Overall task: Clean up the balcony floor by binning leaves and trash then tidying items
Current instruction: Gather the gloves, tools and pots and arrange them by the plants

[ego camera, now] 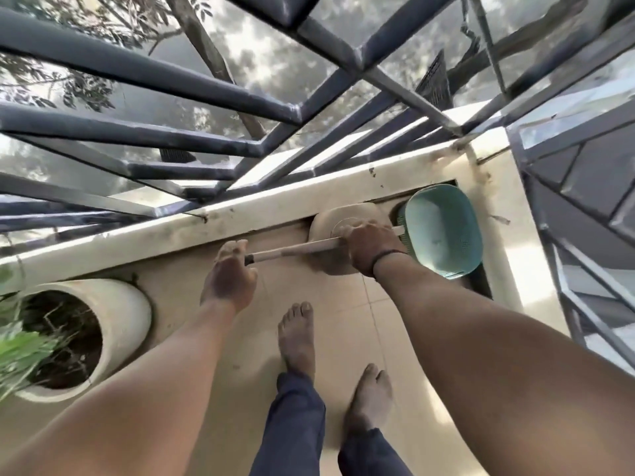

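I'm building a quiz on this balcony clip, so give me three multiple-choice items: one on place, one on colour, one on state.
1. Where is the plant pot?
A. left, by the wall
B. right corner
C. on the railing

2. What colour is the basket?
A. red
B. teal
C. black

3. What are both hands doing?
A. hanging idle
B. gripping the handle
C. lifting the pot

Answers:
1 A, it stands at the left below the ledge.
2 B, its shell is teal.
3 B, left hand and right hand curl round it.
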